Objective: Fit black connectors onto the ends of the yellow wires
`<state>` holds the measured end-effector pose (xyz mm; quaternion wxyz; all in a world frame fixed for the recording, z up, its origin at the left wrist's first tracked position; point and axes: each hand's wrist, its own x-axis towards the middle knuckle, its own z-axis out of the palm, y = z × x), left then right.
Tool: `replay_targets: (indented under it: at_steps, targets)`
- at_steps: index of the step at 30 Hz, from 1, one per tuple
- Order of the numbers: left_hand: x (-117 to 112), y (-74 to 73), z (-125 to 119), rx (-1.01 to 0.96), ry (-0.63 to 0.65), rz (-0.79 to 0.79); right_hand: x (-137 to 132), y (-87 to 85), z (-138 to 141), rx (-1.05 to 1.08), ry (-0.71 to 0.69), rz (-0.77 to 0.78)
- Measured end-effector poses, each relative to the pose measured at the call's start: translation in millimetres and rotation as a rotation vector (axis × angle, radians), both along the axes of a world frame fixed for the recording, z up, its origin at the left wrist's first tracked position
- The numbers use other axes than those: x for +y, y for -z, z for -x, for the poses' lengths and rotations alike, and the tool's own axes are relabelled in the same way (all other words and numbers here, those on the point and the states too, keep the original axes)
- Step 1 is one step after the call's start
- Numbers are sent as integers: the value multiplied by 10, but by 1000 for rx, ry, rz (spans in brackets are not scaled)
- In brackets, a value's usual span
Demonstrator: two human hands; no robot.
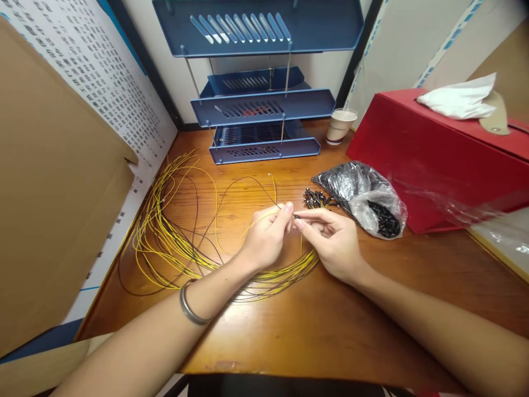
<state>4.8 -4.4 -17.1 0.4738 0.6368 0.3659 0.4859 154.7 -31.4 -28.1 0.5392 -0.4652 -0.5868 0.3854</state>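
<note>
Left hand (266,238) pinching thin yellow and dark wires (275,191); right hand (338,241) gripping a tiny black piece (296,217). Steady, hands close, wires straight!

Blue rack (308,107), paper cup (339,129); red box (425,149)

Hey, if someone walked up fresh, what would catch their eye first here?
Probably the big red angular box at the right, white tissue poking from its top. Then the loose bundle of thin yellow and dark wires curving from the left toward the right hand, and the slotted blue tiered rack at the back.
</note>
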Motion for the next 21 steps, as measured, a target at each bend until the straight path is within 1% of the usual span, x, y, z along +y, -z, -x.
replay_targets:
  at_steps: [4, 7, 9, 11, 15, 17, 19, 21]
  targets:
    - [30, -2, 3, -91, -131, 19, -2, -30, -3, 12, 3, -5]
    - [33, 3, 14, -94, -177, -1, 3, -48, 7, 32, -6, -11]
    - [24, 10, 15, -51, -158, -32, 6, -54, 12, 42, -4, -22]
    - [12, 18, 13, -4, -106, -42, 6, -54, 11, 38, -1, -32]
    - [-3, 17, 18, 84, 42, -7, 7, -40, 0, 19, -6, -35]
    - [-6, 9, 26, 109, 91, 17, 10, -34, -4, 23, -13, -33]
    - [-9, -1, 30, 94, 101, 29, 11, -34, -3, 28, -24, -30]
    - [-18, -10, 24, 52, 85, 29, 11, -37, 0, 32, -30, -28]
